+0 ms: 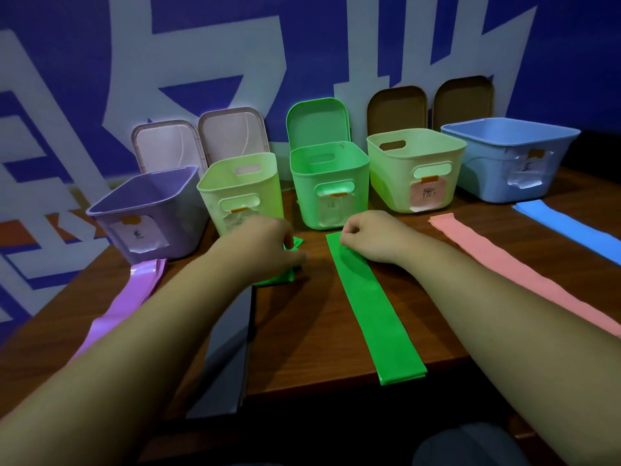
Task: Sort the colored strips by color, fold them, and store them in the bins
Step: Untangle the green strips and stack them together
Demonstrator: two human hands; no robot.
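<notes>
Head view, step: I judge I'm working through the greens, with one piece folded and the next about to be.
Left grip (265, 245): knuckles up, fingers curled round a folded green bundle (285, 275) that sticks out beneath the palm, low at the table (302, 331).
Right grip (364, 232): wrist low, pinching the far end of the long green strip (373, 307), which runs flat from the grip back toward me.
Green bin (331, 183): just beyond both grips, open.
Next move: I'd carry the pinched end back over the strip, edges kept square.
</notes>
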